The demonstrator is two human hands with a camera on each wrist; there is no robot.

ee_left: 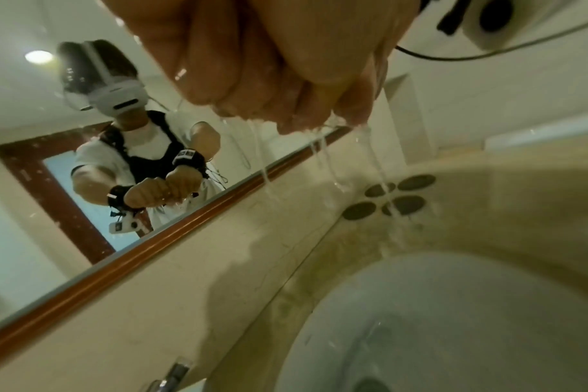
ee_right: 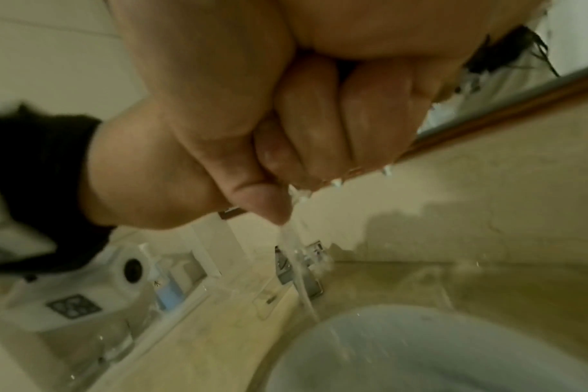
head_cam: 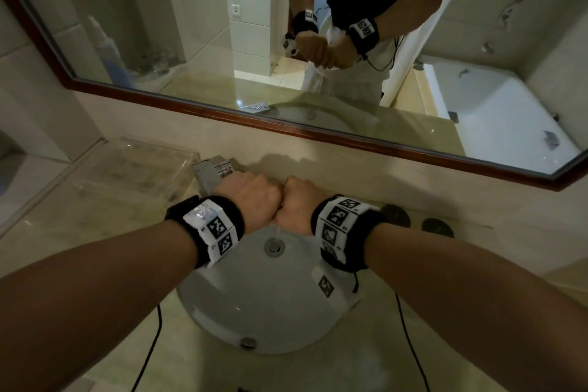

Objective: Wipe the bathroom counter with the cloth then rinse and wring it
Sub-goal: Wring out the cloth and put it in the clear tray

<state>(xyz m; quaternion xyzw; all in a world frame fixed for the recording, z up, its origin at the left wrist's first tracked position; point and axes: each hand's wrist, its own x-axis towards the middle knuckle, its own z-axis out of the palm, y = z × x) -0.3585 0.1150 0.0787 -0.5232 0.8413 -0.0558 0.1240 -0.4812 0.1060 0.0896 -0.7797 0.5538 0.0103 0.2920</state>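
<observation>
Both fists, left hand [head_cam: 254,197] and right hand [head_cam: 300,204], are clenched knuckle to knuckle over the sink basin [head_cam: 270,302]. The cloth itself is hidden inside them, judging by the water [ee_left: 323,159] streaming beneath the grip. Soaked fabric is soft, heavy and slippery; hold it bunched at both ends to twist.

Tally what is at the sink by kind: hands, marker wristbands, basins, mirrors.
Hands: 2, left hand and right hand
Marker wristbands: 2, left wristband and right wristband
Basins: 1, sink basin
Mirrors: 1, mirror
Total: 6
</observation>
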